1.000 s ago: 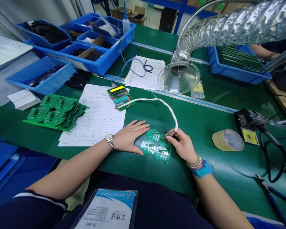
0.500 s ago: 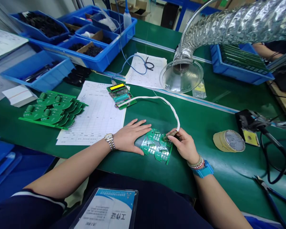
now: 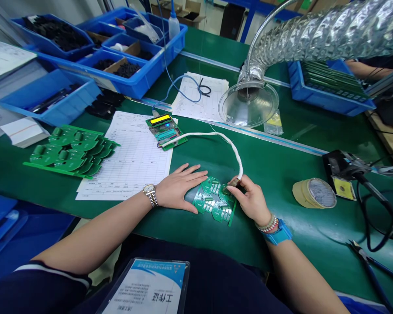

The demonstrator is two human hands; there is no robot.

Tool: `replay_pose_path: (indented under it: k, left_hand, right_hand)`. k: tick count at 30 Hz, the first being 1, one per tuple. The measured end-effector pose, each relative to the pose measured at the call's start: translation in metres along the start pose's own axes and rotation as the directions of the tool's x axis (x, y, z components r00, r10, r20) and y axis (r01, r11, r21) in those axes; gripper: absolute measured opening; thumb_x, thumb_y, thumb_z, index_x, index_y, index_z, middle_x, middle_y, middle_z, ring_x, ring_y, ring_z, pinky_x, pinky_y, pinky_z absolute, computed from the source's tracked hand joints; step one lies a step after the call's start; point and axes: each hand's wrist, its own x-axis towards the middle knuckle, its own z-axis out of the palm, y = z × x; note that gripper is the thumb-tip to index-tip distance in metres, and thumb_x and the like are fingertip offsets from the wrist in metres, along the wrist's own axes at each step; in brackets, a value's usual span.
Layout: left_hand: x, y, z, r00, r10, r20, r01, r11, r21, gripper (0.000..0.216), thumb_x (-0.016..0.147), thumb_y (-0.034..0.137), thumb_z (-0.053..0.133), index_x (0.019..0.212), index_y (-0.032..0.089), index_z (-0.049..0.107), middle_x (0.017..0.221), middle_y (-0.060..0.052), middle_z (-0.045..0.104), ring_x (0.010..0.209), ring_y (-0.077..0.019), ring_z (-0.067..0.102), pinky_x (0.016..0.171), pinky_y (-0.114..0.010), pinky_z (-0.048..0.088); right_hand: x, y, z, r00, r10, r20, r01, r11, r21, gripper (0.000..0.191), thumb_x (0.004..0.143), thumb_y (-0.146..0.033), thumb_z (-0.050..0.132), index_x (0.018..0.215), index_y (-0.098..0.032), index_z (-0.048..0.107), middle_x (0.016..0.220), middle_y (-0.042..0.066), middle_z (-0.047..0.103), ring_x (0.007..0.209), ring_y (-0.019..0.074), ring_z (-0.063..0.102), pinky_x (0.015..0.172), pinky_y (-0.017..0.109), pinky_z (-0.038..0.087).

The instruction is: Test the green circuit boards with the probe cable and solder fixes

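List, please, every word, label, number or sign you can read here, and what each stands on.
"工作证", upside down, on the badge.
Badge's other lines: too blurred.
Near sheet, far sheet, left-edge sheet: print too small.
Central board, stacked boards: markings too small.
Yellow display: nothing legible.

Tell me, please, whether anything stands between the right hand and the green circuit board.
Only the plug of the white cable, which the right hand grips over the upper right of the circuit board. Nothing else visible stands between; the left hand lies at the board's left side.
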Motion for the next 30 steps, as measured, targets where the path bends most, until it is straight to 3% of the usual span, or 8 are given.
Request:
replay_pose_path:
  k: [30]
  left_hand:
    - [-0.0002,0.0007,-0.0002,1.000,-0.002,-0.017,0.002,1.000,-0.022,0.096,0.067,0.076,0.047,0.139,0.017,0.029,0.146,-0.010,0.027,0.136,-0.0317,0.016,0.109,-0.051,0.008]
  right_hand:
    - [-0.0005,0.0020,0.0017,1.000,0.007,-0.013,-0.008,1.000,-0.018,0.015,0.082,-0.035,0.056,0.079,-0.020,0.052,0.075,0.002,0.060,0.070,0.0151,0.056,0.068,0.028,0.045]
